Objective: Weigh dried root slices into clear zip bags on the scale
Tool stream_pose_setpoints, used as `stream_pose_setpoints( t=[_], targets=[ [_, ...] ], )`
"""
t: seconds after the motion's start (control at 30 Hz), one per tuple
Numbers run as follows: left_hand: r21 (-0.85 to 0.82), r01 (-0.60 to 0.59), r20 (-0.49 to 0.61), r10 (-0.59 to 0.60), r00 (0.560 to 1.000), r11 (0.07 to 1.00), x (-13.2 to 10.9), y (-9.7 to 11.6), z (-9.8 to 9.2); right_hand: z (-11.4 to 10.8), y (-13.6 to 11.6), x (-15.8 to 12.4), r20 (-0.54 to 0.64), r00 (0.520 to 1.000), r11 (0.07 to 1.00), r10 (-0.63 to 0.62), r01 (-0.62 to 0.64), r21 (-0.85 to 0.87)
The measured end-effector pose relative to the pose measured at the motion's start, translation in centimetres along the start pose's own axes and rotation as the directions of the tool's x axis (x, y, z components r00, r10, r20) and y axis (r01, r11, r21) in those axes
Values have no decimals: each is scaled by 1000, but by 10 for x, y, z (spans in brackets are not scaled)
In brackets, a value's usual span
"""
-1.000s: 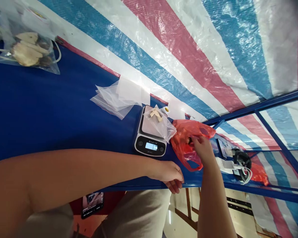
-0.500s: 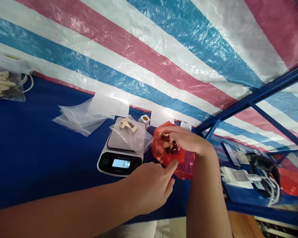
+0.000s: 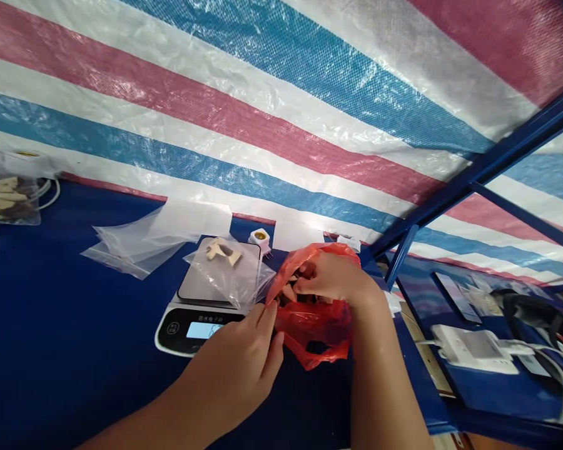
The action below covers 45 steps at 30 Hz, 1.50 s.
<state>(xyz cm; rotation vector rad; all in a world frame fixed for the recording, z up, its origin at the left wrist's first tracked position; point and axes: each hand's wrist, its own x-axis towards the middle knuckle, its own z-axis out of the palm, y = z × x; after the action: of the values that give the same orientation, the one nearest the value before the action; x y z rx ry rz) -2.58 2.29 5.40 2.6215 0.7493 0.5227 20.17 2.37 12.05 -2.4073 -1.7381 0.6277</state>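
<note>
A red plastic bag (image 3: 316, 325) lies on the blue table (image 3: 51, 350) right of a digital kitchen scale (image 3: 201, 312). My left hand (image 3: 234, 369) pinches the bag's near left rim, holding it apart. My right hand (image 3: 331, 278) reaches into the bag's mouth with fingers curled among pale and dark slices inside. On the scale's platform rests a small clear plastic bag (image 3: 229, 275) with a few pale slices in it. The scale's display is lit.
A pile of clear plastic bags (image 3: 145, 240) lies left of the scale. A larger clear bag of slices (image 3: 7, 200) sits at the far left. A striped tarp (image 3: 281, 112) hangs behind. White chargers and cables (image 3: 478, 347) lie at the right on a neighbouring surface.
My left hand rose from the table's front edge to the red bag's rim and took hold of it. My right hand went deeper into the bag. The view shifted rightward.
</note>
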Motion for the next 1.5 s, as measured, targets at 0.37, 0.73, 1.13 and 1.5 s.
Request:
stream_pose_setpoints(
  t=[0.37,0.73,1.13,1.5],
  targets=[
    [-91,-76,-123,65,990,993,-5,-10,12,24,-12,10,15,999,954,48,-41,-298],
    [-322,105,-567,-281,774,941,22,-127,-96,-24,53,-22,66,996,888,-64,26,460],
    [-269,4,-596,-170,785,963,14,-206,-64,8,-31,-34,55,961,699,-273,158,697],
    [-162,17,-491,-96,866,987,21,-214,-60,63,-64,-4,-507,786,873,-352,472,125]
  ],
)
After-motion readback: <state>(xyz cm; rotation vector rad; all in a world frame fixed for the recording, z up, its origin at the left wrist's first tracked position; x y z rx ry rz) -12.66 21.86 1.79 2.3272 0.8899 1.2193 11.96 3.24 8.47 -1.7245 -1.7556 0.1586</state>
